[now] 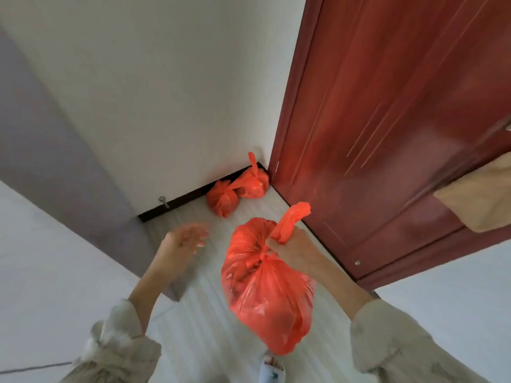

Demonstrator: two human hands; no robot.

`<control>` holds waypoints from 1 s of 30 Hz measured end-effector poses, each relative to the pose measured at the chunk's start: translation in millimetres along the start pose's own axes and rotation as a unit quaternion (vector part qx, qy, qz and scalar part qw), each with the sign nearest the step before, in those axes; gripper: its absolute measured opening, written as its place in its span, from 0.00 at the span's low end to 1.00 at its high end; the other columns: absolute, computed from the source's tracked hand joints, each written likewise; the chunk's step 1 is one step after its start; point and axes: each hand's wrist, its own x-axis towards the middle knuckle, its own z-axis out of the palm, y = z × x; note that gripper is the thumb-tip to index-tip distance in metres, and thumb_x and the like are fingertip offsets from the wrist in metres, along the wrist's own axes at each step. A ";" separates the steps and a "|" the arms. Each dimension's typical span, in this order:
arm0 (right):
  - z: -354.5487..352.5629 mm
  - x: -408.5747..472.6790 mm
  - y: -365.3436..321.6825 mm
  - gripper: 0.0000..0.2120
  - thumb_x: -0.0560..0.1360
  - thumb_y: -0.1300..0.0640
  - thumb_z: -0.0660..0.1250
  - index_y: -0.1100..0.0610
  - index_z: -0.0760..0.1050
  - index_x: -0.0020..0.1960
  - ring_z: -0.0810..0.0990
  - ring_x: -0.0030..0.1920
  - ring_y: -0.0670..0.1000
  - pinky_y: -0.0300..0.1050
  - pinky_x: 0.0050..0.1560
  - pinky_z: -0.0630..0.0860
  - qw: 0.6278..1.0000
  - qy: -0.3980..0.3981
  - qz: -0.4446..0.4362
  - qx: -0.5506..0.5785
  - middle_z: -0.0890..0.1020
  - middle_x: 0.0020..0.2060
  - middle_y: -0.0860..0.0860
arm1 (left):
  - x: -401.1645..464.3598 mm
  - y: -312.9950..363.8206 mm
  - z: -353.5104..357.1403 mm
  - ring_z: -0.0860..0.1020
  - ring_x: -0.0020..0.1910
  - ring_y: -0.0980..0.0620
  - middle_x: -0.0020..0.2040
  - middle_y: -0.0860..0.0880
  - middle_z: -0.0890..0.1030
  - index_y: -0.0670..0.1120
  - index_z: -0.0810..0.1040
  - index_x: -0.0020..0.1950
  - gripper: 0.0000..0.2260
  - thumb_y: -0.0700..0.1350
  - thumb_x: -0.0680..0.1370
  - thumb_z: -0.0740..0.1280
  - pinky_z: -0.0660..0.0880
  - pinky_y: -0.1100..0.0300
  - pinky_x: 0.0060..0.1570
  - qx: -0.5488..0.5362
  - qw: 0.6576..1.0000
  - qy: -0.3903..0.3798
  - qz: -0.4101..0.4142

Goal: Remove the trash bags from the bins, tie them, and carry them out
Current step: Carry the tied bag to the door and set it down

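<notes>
My right hand (294,248) grips the knotted neck of a full red trash bag (265,294), which hangs above the pale floor. The bag's loose tail sticks up past my fingers. My left hand (188,239) is held out to the left of the bag with fingers spread, holding nothing. Two more tied red trash bags (222,201) (253,183) sit on the floor in the corner ahead, touching each other beside the door frame.
A dark red wooden door (387,120) stands on the right, its handle (500,128) at the frame's edge. A white wall (166,92) with a dark skirting board and a small door stop (163,201) faces me. A brown cloth (481,197) hangs at the right.
</notes>
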 end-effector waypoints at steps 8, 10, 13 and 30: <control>-22.2 152.0 -13.0 0.10 0.72 0.58 0.65 0.65 0.79 0.46 0.84 0.45 0.57 0.54 0.54 0.78 0.993 -0.111 -0.022 -0.021 0.85 0.43 0.60 | 90.4 8.4 16.4 0.80 0.38 0.60 0.44 0.52 0.81 0.58 0.75 0.44 0.09 0.45 0.77 0.60 0.74 0.53 0.51 0.006 0.995 0.063 -0.075; -9.0 197.2 -18.3 0.07 0.72 0.58 0.66 0.63 0.78 0.42 0.84 0.45 0.58 0.56 0.53 0.78 0.991 -0.129 -0.027 -0.025 0.85 0.42 0.60 | 119.2 -0.1 18.9 0.79 0.34 0.66 0.43 0.56 0.80 0.60 0.75 0.43 0.07 0.50 0.71 0.59 0.75 0.53 0.50 -0.016 0.992 0.083 -0.095; 19.7 265.6 -32.1 0.11 0.71 0.60 0.66 0.55 0.74 0.30 0.84 0.43 0.61 0.59 0.49 0.79 0.989 -0.140 -0.034 -0.036 0.85 0.39 0.63 | 172.5 -25.1 16.8 0.78 0.32 0.68 0.40 0.58 0.81 0.59 0.75 0.43 0.11 0.43 0.76 0.61 0.75 0.55 0.47 -0.047 0.985 0.107 -0.130; 299.6 647.2 -40.3 0.15 0.74 0.59 0.63 0.58 0.71 0.29 0.81 0.49 0.64 0.56 0.51 0.76 0.937 -0.311 -0.047 -0.153 0.82 0.44 0.68 | 497.5 -279.0 -40.3 0.78 0.31 0.67 0.39 0.52 0.78 0.45 0.75 0.51 0.10 0.35 0.78 0.56 0.70 0.77 0.30 -0.064 0.945 0.209 -0.245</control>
